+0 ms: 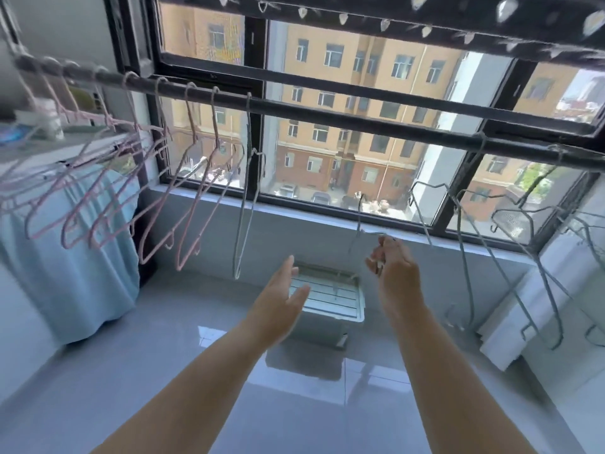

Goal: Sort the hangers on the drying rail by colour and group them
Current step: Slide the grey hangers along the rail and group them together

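A dark drying rail [343,117] runs across the window from upper left to right. Several pink hangers [154,198] hang grouped on its left part. One grey hanger [244,204] hangs just right of them. Several more grey hangers [510,257] hang bunched at the rail's right end. My right hand [391,260] is below the rail, fingers pinched on another grey hanger [358,224] that is off the rail, its hook pointing up. My left hand [284,296] is open, fingers spread, a little left of and below the right hand.
A white lidded box [330,306] stands on the tiled floor under the hands. A light blue cloth [75,257] covers an appliance at the left. A white unit [523,316] stands at the right wall. An upper rack with clips [425,18] runs overhead.
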Demonstrator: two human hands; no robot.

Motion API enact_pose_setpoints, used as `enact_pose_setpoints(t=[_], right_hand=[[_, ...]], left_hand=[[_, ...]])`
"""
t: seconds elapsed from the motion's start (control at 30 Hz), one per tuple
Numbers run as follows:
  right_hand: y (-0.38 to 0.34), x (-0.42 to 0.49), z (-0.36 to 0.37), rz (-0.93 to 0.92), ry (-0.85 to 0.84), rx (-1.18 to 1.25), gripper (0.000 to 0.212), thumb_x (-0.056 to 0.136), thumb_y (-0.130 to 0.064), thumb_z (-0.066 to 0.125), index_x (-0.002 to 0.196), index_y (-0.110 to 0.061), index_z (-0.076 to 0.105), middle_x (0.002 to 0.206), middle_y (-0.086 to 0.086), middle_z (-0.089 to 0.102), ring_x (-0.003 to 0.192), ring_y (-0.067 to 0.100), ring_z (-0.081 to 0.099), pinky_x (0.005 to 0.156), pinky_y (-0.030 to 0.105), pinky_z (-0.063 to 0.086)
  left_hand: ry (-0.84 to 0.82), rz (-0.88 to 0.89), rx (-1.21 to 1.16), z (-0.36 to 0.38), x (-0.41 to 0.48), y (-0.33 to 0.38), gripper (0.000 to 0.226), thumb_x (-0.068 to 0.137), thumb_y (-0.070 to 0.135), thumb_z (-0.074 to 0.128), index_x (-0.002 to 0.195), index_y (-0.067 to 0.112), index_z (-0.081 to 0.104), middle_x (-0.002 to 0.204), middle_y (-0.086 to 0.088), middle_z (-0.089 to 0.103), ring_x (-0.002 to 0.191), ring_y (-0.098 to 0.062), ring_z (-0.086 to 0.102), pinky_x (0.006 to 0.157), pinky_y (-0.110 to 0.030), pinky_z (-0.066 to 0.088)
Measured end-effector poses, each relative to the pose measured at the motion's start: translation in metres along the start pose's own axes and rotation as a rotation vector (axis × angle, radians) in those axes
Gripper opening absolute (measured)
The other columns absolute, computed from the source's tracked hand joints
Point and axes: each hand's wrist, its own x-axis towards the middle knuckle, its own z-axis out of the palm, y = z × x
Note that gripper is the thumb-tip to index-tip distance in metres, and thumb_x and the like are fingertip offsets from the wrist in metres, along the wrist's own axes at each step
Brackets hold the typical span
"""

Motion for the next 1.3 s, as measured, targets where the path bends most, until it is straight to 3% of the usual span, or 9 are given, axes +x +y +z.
enact_pose_setpoints(t=[0.13, 0.37, 0.47, 0.57, 0.7, 0.83, 0.97, 1.1, 1.3], right_hand=[[0.035, -0.030, -0.024, 0.160, 0.129, 0.321, 0.024, 0.093, -0.013, 0.038, 0.072, -0.015, 0.051, 0.050, -0.005, 0.046, 0.059, 0.012, 0.046, 0.071, 0.031, 0.049], [0.059, -0.063, -0.070, 0.173, 0.182, 0.515, 0.034, 0.096, -0.033, 0.037, 0.066, -0.018, 0.043, 0.043, -0.010, 0.035, 0.039, 0.006, 0.035, 0.038, 0.015, 0.034], [0.068, -0.067, -0.081, 0.203, 0.184, 0.580, 0.035, 0.096, -0.035, 0.036, 0.066, -0.018, 0.043, 0.044, -0.010, 0.031, 0.038, 0.006, 0.036, 0.037, 0.014, 0.034], [0.080, -0.065, -0.081, 0.235, 0.231, 0.600, 0.035, 0.096, -0.036, 0.036, 0.067, -0.019, 0.045, 0.049, -0.009, 0.032, 0.040, 0.005, 0.038, 0.039, 0.012, 0.036], [0.107, -0.058, -0.077, 0.299, 0.390, 0.288, 0.031, 0.097, -0.037, 0.036, 0.093, -0.015, 0.058, 0.083, -0.001, 0.048, 0.075, 0.011, 0.051, 0.062, 0.020, 0.047], [0.129, -0.062, -0.066, 0.403, 0.440, -0.292, 0.044, 0.090, -0.021, 0.051, 0.130, -0.009, 0.038, 0.118, 0.012, 0.047, 0.098, 0.025, 0.048, 0.081, 0.034, 0.039], [0.118, -0.099, -0.009, 0.186, 0.025, -0.597, 0.043, 0.080, -0.015, 0.057, 0.122, -0.018, 0.047, 0.124, 0.005, 0.047, 0.118, 0.023, 0.042, 0.105, 0.040, 0.034], [0.102, -0.139, 0.045, -0.052, -0.456, -0.768, 0.051, 0.083, -0.035, 0.055, 0.130, -0.026, 0.036, 0.123, -0.014, 0.039, 0.118, -0.002, 0.034, 0.105, 0.013, 0.024], [0.081, -0.145, 0.071, -0.080, -0.412, -0.737, 0.066, 0.089, -0.025, 0.054, 0.141, -0.027, 0.014, 0.127, -0.019, 0.041, 0.117, 0.002, 0.039, 0.090, 0.005, 0.029]], left_hand=[[0.008, -0.140, 0.065, -0.009, 0.003, -0.032, 0.064, 0.095, 0.026, 0.040, 0.146, 0.011, 0.003, 0.156, -0.009, 0.010, 0.144, -0.019, 0.013, 0.116, -0.032, 0.012], [-0.063, -0.286, 0.371, -0.053, 0.009, -0.090, 0.076, 0.093, 0.038, 0.043, 0.146, 0.017, -0.008, 0.157, -0.009, -0.005, 0.145, -0.026, 0.000, 0.118, -0.041, 0.007], [-0.046, -0.263, 0.579, -0.080, 0.015, -0.109, 0.064, 0.092, 0.039, 0.044, 0.145, 0.019, 0.015, 0.152, -0.009, 0.024, 0.141, -0.029, 0.020, 0.115, -0.040, 0.017], [-0.075, -0.178, 0.482, -0.101, 0.013, -0.111, 0.012, 0.091, 0.018, 0.050, 0.095, 0.025, 0.058, 0.095, -0.004, 0.065, 0.102, -0.026, 0.058, 0.086, -0.029, 0.040], [-0.087, -0.119, 0.352, -0.116, 0.008, -0.105, 0.027, 0.086, -0.003, 0.047, 0.073, 0.017, 0.060, 0.065, 0.001, 0.057, 0.068, -0.017, 0.052, 0.064, -0.021, 0.038], [-0.101, -0.139, 0.265, -0.114, 0.007, -0.100, 0.033, 0.085, -0.004, 0.048, 0.068, 0.022, 0.060, 0.063, 0.002, 0.057, 0.061, -0.009, 0.051, 0.063, -0.022, 0.038], [-0.132, -0.108, 0.103, -0.080, 0.002, -0.078, 0.029, 0.085, -0.011, 0.042, 0.081, 0.008, 0.064, 0.069, 0.000, 0.056, 0.062, -0.007, 0.048, 0.055, -0.007, 0.038], [-0.158, -0.128, -0.144, -0.036, -0.002, -0.046, 0.032, 0.089, -0.012, 0.031, 0.106, -0.004, 0.056, 0.079, 0.000, 0.052, 0.064, -0.003, 0.045, 0.051, -0.001, 0.039], [-0.030, -0.203, -0.508, -0.022, 0.013, 0.001, 0.031, 0.092, -0.011, 0.030, 0.112, -0.006, 0.053, 0.076, -0.002, 0.050, 0.063, -0.006, 0.044, 0.052, -0.006, 0.042]])
